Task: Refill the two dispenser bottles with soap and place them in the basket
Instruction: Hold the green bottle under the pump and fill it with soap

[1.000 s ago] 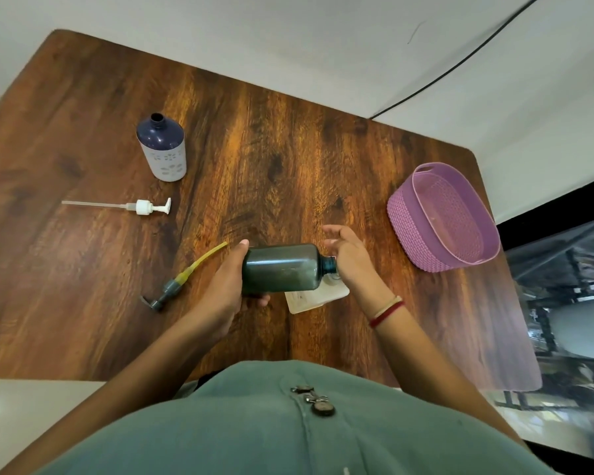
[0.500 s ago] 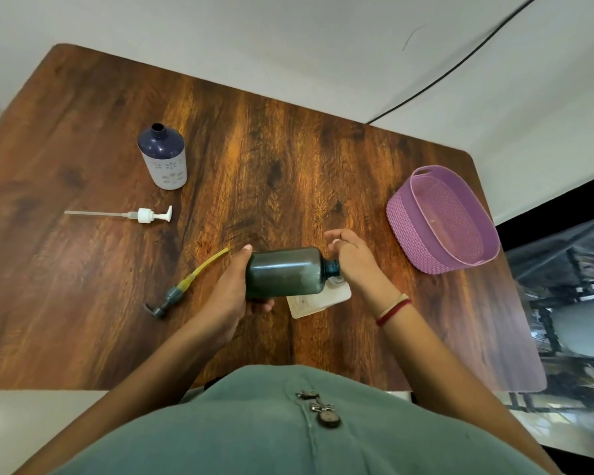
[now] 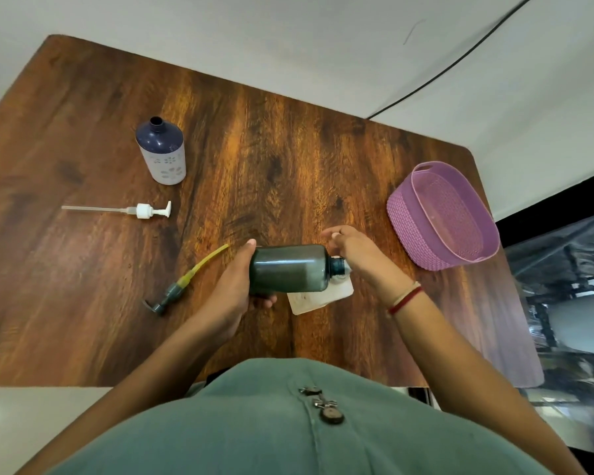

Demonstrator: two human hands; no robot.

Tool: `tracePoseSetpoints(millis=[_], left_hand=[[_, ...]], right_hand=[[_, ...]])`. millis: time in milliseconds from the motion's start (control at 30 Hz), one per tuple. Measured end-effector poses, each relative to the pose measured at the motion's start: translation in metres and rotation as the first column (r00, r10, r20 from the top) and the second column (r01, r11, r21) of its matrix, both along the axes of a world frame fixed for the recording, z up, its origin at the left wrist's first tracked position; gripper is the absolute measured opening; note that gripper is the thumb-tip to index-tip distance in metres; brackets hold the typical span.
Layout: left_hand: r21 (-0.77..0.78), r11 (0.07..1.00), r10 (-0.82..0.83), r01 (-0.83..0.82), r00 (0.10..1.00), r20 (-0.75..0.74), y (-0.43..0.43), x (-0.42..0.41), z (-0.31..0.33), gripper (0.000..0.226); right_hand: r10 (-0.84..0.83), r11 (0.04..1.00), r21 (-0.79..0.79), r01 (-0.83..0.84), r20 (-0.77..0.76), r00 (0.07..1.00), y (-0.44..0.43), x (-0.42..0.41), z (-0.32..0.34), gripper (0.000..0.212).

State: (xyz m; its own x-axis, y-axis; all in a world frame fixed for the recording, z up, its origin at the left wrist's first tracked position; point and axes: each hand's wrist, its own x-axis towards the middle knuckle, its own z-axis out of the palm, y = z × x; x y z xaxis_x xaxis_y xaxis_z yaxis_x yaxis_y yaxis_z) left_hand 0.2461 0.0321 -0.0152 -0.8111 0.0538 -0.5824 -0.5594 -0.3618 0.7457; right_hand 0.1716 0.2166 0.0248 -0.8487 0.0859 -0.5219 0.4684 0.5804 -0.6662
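Green bottle point(image 3: 288, 269) is apparently refilling, left hand point(image 3: 230, 287) fingers gripping it, right hand point(image 3: 357, 252) grip unclear; blue bottle point(image 3: 161, 150), basket point(image 3: 408, 228) pending.

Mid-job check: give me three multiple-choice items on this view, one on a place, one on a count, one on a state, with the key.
1. Where on the wooden table does the purple woven plastic basket stand? A) right side B) left side C) middle
2. How many pump heads lie loose on the table? A) none B) one C) two
3. How is the dark green plastic bottle held? A) upright B) on its side C) upside down

1 A: it stands beyond the right hand, near the right edge.
2 C: a white pump and a grey-green pump with a yellow tube.
3 B: the left hand grips its base, neck pointing right.
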Motion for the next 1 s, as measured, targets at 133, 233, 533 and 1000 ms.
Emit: tracePoseSetpoints(millis=[133,233,533,1000], left_hand=[[0.003,0.999,0.054,-0.054,0.997,0.055,-0.002,-0.001,0.002,0.037],[0.007,0.999,0.050,-0.050,0.997,0.064,-0.001,0.000,0.002,0.037],[0.036,0.998,0.040,-0.043,0.996,0.074,-0.001,0.001,-0.001,0.038],[0.100,0.994,0.022,-0.034,0.992,0.125,0.002,0.002,0.001,0.041]], right_hand=[[-0.112,0.993,-0.035,0.110,-0.059,0.992,-0.008,0.009,-0.012,0.031],[-0.103,0.994,-0.026,0.101,-0.054,0.993,-0.004,0.009,-0.009,0.030],[-0.135,0.991,-0.033,0.132,-0.147,0.980,-0.009,0.018,-0.009,0.031],[-0.121,0.991,-0.072,0.116,-0.066,0.991,-0.006,0.011,-0.005,0.029]])
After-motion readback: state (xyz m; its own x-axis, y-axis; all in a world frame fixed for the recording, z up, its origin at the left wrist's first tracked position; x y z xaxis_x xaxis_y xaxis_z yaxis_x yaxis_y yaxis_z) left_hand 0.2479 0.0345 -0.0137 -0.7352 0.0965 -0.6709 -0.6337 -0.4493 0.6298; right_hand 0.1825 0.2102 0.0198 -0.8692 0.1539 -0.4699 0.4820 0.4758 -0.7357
